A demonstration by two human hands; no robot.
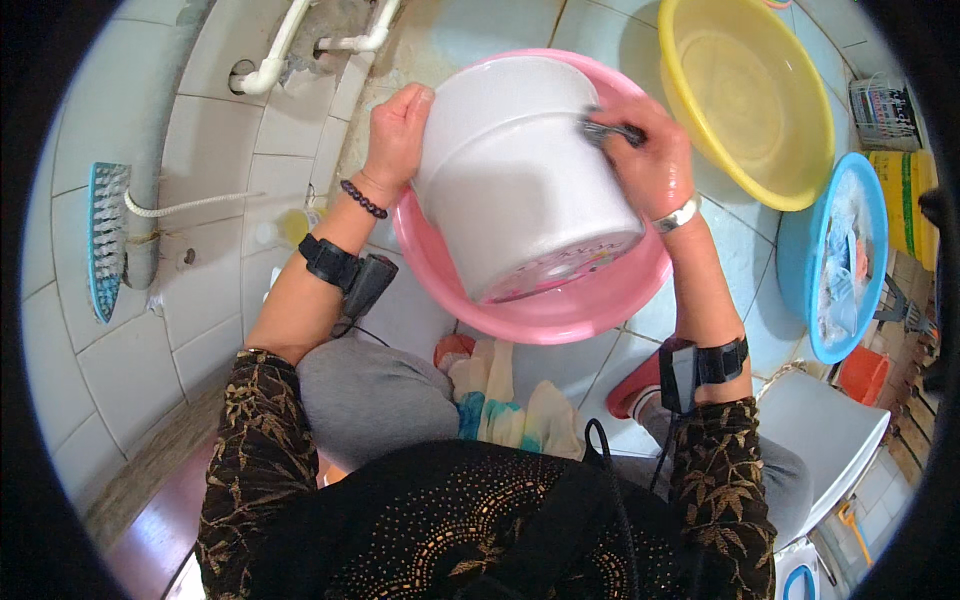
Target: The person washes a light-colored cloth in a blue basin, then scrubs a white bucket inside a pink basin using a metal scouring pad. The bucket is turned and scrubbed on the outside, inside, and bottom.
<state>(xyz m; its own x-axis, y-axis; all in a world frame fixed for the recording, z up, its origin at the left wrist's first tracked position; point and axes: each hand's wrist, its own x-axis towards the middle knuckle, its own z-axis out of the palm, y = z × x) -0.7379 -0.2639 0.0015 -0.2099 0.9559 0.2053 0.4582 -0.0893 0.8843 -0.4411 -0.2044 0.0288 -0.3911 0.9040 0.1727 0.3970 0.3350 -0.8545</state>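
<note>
A white plastic bucket (517,180) lies tilted in a pink basin (559,326), with its flower-printed end towards me. My left hand (399,129) grips the bucket's edge on the upper left. Against the bucket's right side, my right hand (652,154) holds a small dark scrubbing tool (611,133); motion blur hides its exact kind. That hand looks wet. The inside of the bucket is turned away and hidden. Much of the pink basin is covered by the bucket.
To the right are a yellow basin (675,90) and a blue basin (795,255) of sudsy water with things in it. A blue scrub brush (105,240) hangs by a wall pipe (142,195) on the left. A white container (825,442) stands by my right knee.
</note>
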